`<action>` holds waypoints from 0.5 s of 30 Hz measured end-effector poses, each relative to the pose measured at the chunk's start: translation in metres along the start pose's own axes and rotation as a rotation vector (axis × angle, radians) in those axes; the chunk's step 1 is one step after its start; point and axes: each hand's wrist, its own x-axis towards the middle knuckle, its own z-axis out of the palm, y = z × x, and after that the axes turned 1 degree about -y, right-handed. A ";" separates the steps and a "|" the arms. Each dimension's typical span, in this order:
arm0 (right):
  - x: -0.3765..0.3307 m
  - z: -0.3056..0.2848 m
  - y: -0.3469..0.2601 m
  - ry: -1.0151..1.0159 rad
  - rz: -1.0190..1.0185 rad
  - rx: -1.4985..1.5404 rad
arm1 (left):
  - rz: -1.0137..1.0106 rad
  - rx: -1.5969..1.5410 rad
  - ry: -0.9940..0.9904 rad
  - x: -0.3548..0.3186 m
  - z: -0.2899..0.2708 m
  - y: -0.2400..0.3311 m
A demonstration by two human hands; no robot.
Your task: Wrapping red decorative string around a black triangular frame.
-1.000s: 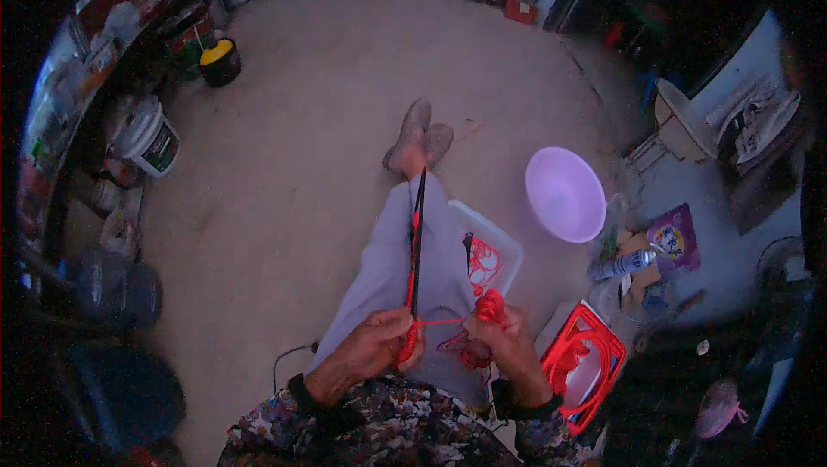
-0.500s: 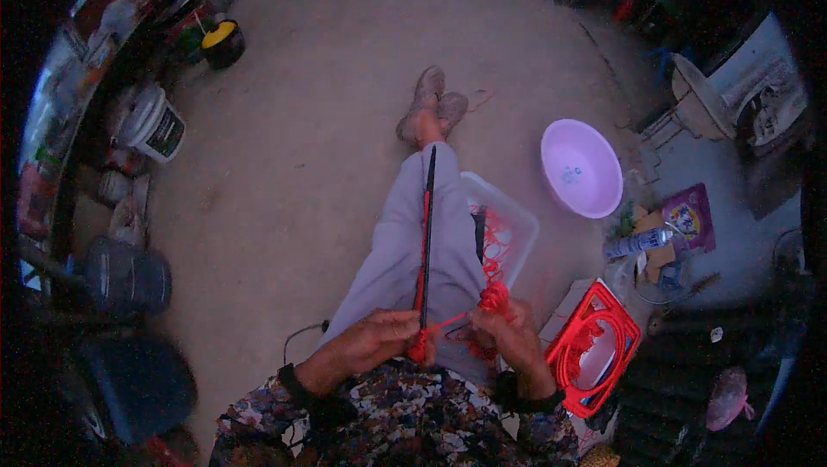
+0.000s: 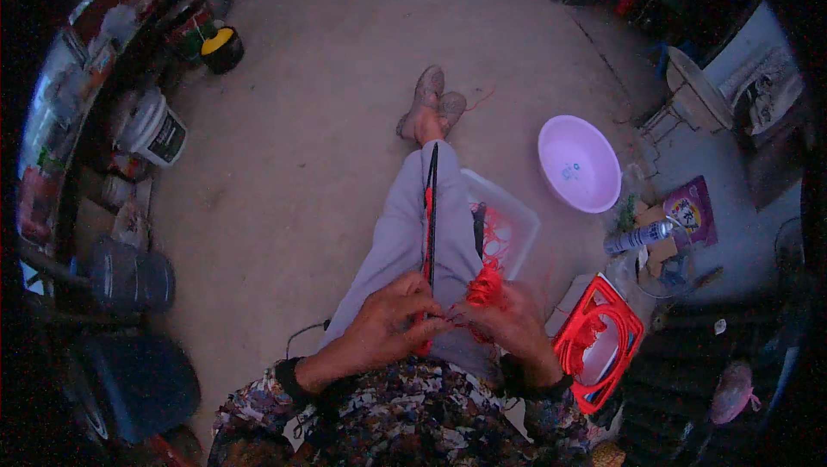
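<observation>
A long thin black strip (image 3: 433, 208) runs from near my knee down my grey trouser leg to my hands, with red cord (image 3: 428, 197) along part of it. My left hand (image 3: 388, 320) is closed beside the lower end of the strip, its fingertips pinching red cord. Close by on the right, my right hand (image 3: 512, 325) is closed on the same cord, its fingertips almost meeting the left ones. A tangled red cord bundle (image 3: 484, 288) sticks up from the right hand. The fingers hide exactly how the cord runs between them.
A translucent tub (image 3: 527, 230) with loose red strands stands right of my legs. Beyond it is a purple basin (image 3: 580, 165). Near my right forearm lies a red-framed container (image 3: 633, 329) with red cord. A spray can (image 3: 639, 237) and white bucket (image 3: 155, 129) stand at the sides.
My left hand has moved right and slightly up, bringing its fingertips close to the right hand's. The stretch of red cord between the hands has shortened. My right hand has barely moved.
</observation>
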 end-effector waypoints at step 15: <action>-0.034 0.006 0.023 0.243 0.099 0.248 | -0.676 -0.997 -0.063 -0.020 0.013 -0.014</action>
